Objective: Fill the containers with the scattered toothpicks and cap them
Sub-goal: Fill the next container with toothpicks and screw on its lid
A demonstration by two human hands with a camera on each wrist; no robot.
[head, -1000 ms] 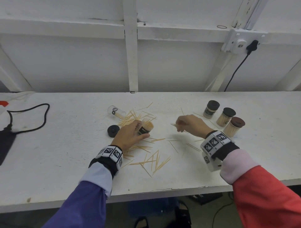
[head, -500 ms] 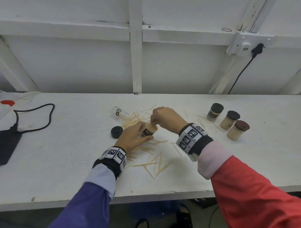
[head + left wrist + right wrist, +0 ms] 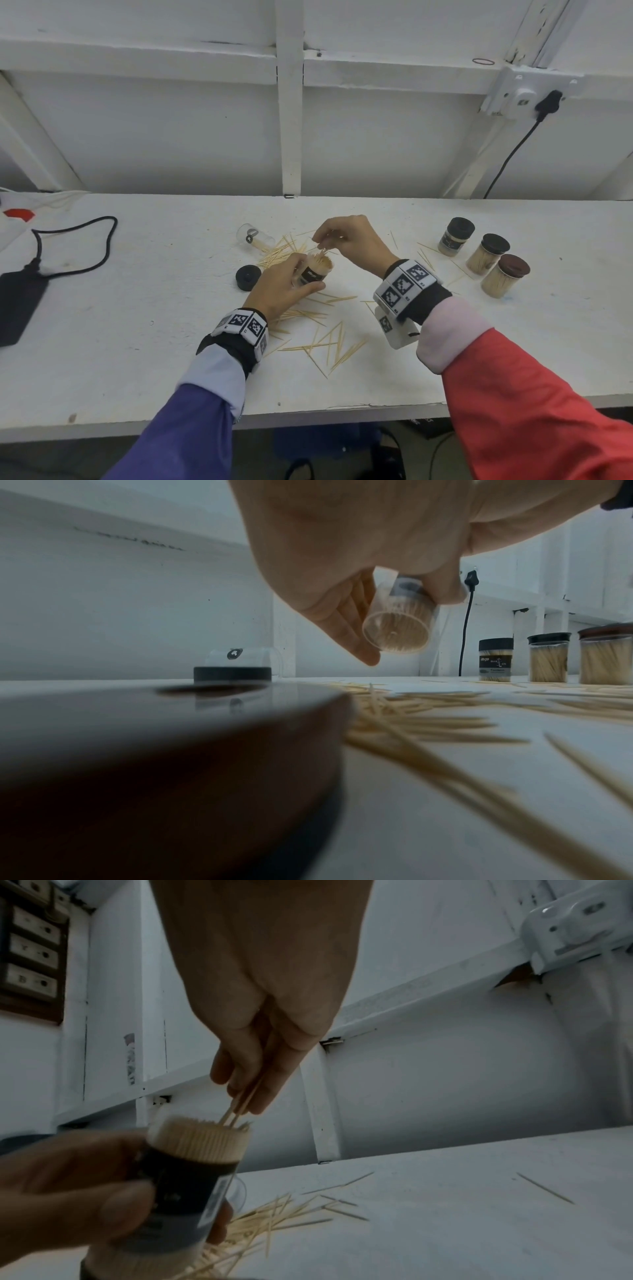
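Note:
My left hand grips an open clear container with a dark label, packed with toothpicks and tilted to the right. In the left wrist view the container shows from below, lifted off the table. My right hand hovers over its mouth and pinches a few toothpicks, their tips entering the container. Loose toothpicks lie scattered on the white table. A black cap lies left of my left hand. An empty clear container lies on its side behind it.
Three capped, filled containers stand at the right. A black cable and a dark flat device lie at the far left. A wall socket with a black plug is on the back wall. The table's front edge runs close below my wrists.
My right hand came from the right side of the table with a few toothpicks to the mouth of the container. My left hand kept holding the container in place.

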